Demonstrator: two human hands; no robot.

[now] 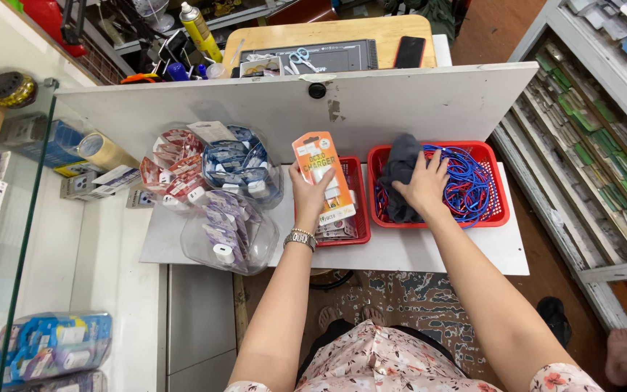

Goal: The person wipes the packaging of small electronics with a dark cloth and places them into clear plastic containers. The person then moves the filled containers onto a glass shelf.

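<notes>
Counter [400, 254]: white, narrow, backed by a white upright board [371, 101]. Glass case at far left; shelves of small packets [582, 138] along the right wall; patterned floor below.

On counter, left to right: three clear plastic bags of small packaged goods [215, 189]; small red basket [357, 210] holding flat packets; larger red basket [498, 181] holding blue and red cables [466, 181] and a dark grey cloth [400, 174].

Left hand [312, 190]: raised over the small basket, wristwatch on wrist, fingers closed around an orange-and-white charger pack [322, 174], held upright.

Right hand [424, 185]: palm down in the larger basket, fingers spread, resting on the cloth just beside the cables.
</notes>
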